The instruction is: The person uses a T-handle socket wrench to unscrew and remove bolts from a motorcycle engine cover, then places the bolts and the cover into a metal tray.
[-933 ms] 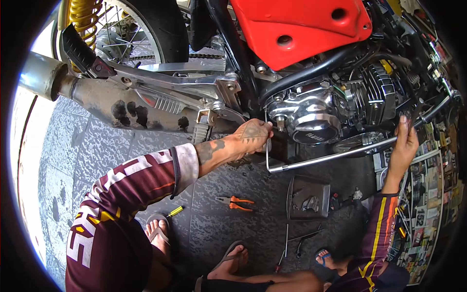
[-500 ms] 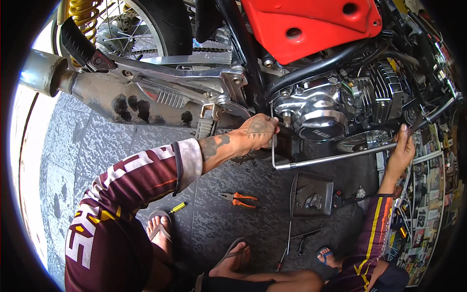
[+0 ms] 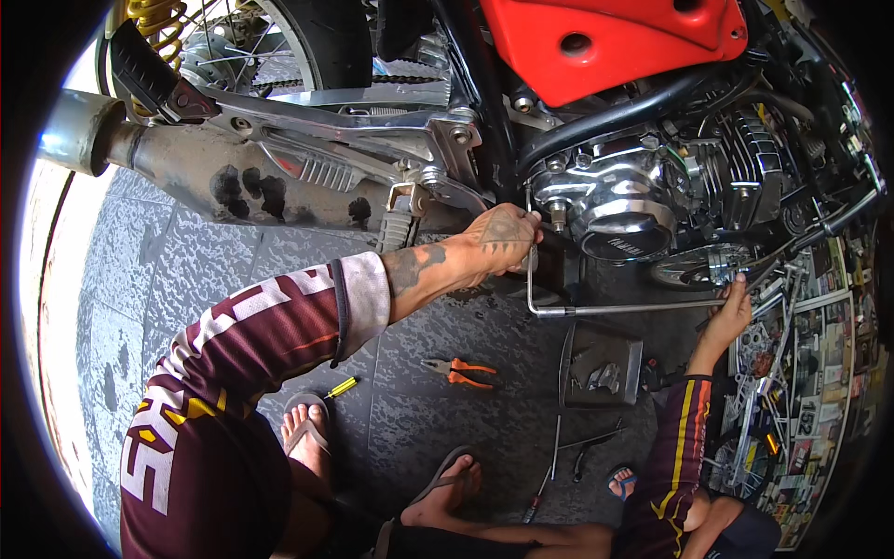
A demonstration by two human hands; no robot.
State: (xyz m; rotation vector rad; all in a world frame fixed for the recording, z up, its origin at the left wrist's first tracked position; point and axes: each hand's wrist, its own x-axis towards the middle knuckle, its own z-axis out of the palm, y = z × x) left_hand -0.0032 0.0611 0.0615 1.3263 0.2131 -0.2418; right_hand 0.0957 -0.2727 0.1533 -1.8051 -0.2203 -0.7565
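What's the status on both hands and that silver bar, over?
Left hand closed round the short arm of the L-shaped silver bar, beside the engine. Right hand at its far end. Tray, orange-handled pliers on floor below.

view: head-worn left fisheye | faces: down | range: near, above hands (image 3: 506,238)

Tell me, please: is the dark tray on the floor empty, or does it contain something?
Not empty, but not full: several small pieces lie in the tray, and its bare bottom shows.
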